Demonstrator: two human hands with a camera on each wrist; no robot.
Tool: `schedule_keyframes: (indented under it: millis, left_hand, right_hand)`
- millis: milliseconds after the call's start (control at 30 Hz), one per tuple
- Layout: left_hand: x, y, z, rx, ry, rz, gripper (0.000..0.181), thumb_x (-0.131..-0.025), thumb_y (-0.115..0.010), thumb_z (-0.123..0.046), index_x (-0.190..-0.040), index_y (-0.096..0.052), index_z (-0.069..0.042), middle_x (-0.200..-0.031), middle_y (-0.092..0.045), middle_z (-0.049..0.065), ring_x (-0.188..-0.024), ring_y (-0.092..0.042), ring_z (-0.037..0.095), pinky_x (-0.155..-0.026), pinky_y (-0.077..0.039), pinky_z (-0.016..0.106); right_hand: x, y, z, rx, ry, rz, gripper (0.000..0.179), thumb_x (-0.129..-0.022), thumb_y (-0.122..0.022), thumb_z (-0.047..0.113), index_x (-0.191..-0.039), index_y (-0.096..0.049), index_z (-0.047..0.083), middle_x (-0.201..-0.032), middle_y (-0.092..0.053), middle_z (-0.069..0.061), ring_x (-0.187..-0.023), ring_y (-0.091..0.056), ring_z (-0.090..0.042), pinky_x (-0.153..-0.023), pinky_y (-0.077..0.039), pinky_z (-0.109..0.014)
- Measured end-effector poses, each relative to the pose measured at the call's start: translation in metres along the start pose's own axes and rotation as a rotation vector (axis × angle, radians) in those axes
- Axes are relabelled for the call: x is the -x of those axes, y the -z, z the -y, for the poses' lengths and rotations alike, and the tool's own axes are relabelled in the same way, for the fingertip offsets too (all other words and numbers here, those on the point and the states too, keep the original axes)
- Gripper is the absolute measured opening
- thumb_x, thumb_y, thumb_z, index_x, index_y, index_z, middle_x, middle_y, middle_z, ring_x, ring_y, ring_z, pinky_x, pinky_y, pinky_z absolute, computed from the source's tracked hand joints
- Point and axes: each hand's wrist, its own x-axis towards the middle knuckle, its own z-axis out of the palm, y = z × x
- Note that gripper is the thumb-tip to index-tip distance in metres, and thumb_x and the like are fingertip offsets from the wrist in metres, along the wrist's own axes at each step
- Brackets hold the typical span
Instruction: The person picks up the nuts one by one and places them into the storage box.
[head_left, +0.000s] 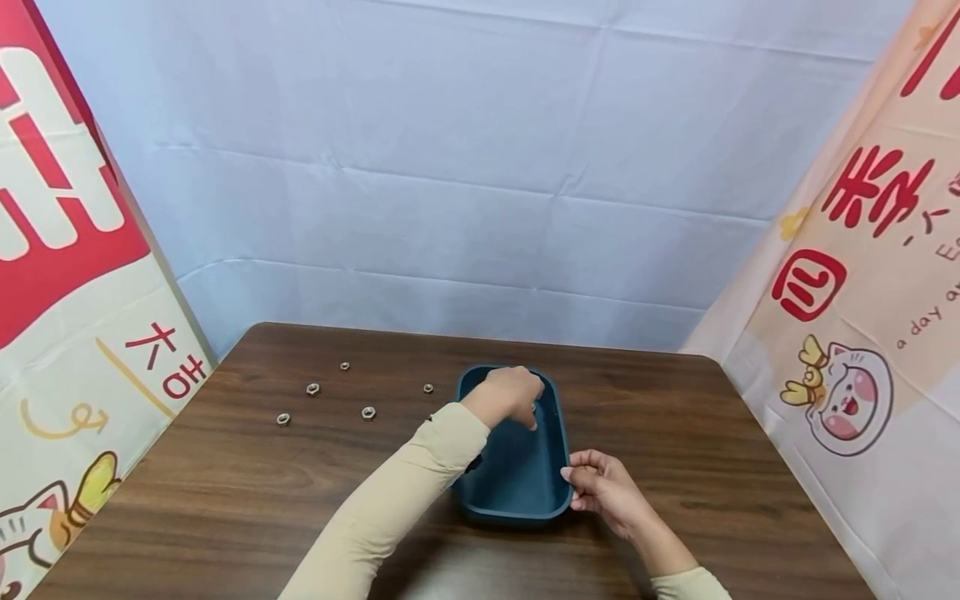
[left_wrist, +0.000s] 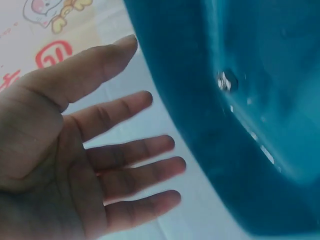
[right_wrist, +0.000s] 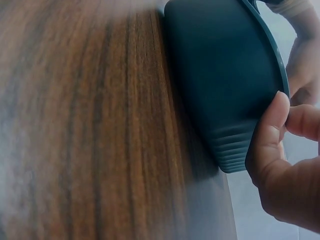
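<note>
A dark teal plastic basin (head_left: 517, 475) stands on the wooden table. Above its far end is my left hand (head_left: 512, 393), reaching in from the left. In the left wrist view that hand (left_wrist: 95, 145) has its fingers spread and fairly straight, holding nothing. A metal hex nut (left_wrist: 227, 81) lies inside the basin, at the edge of its floor. With thumb and fingers, my right hand (head_left: 603, 487) pinches the basin's rim at the near right side. The right wrist view shows the thumb (right_wrist: 275, 115) against the outer wall just under the rim.
Several loose metal nuts lie left of the basin, among them a larger nut (head_left: 368, 412) and a small nut (head_left: 428, 388) close to it. The brown wooden table (head_left: 675, 417) ends at a pale cloth backdrop (head_left: 465, 208), with printed banners (head_left: 847, 333) at both sides.
</note>
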Motion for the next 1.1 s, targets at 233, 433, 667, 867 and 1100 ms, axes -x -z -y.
schedule_keyframes:
  millis: [233,433,667,867,1100]
  left_hand:
    - [0.014,0.005,0.032,0.048,-0.145,-0.128,0.042,-0.082,-0.072,-0.033,-0.120,-0.063,-0.018,-0.114,-0.061,-0.002,-0.100,-0.057,0.014,-0.081,-0.048,0.029]
    - [0.028,0.003,0.058,0.058,-0.156,-0.207,0.038,-0.083,-0.071,-0.034,-0.117,-0.066,-0.019,-0.113,-0.058,0.001,-0.103,-0.055,0.016,-0.083,-0.047,0.031]
    - [0.038,-0.005,0.077,-0.037,-0.098,-0.215,0.033,-0.081,-0.073,-0.033,-0.111,-0.069,-0.020,-0.104,-0.057,0.001,-0.090,-0.057,0.015,-0.074,-0.049,0.031]
    - [0.047,-0.010,0.096,-0.069,-0.042,-0.225,0.034,-0.081,-0.073,-0.031,-0.112,-0.068,-0.018,-0.103,-0.057,0.003,-0.087,-0.058,0.016,-0.072,-0.050,0.033]
    - [0.051,-0.020,0.117,-0.100,0.005,-0.259,0.039,-0.078,-0.075,-0.030,-0.113,-0.067,-0.015,-0.098,-0.057,0.005,-0.086,-0.058,0.020,-0.068,-0.050,0.036]
  right_hand:
    - [-0.001,0.001,-0.001,-0.010,0.002,0.005,0.022,-0.087,-0.057,0.001,-0.101,-0.042,-0.006,-0.070,-0.053,-0.005,-0.051,-0.052,-0.011,-0.050,-0.048,-0.022]
    - [-0.002,0.003,-0.001,-0.008,0.006,0.008,0.021,-0.086,-0.057,0.001,-0.099,-0.042,-0.003,-0.071,-0.052,-0.004,-0.052,-0.051,-0.011,-0.050,-0.048,-0.022]
    - [0.000,0.003,-0.001,-0.007,-0.017,0.015,0.022,-0.087,-0.059,0.003,-0.100,-0.043,-0.004,-0.071,-0.052,-0.005,-0.053,-0.052,-0.012,-0.051,-0.049,-0.023]
    - [-0.001,0.002,-0.001,-0.011,-0.017,0.014,0.021,-0.087,-0.059,0.004,-0.100,-0.043,-0.002,-0.071,-0.052,-0.005,-0.053,-0.052,-0.012,-0.051,-0.049,-0.023]
    - [-0.001,0.002,-0.002,-0.034,-0.011,0.022,0.019,-0.087,-0.058,0.003,-0.098,-0.044,-0.002,-0.070,-0.052,-0.005,-0.051,-0.052,-0.011,-0.051,-0.049,-0.022]
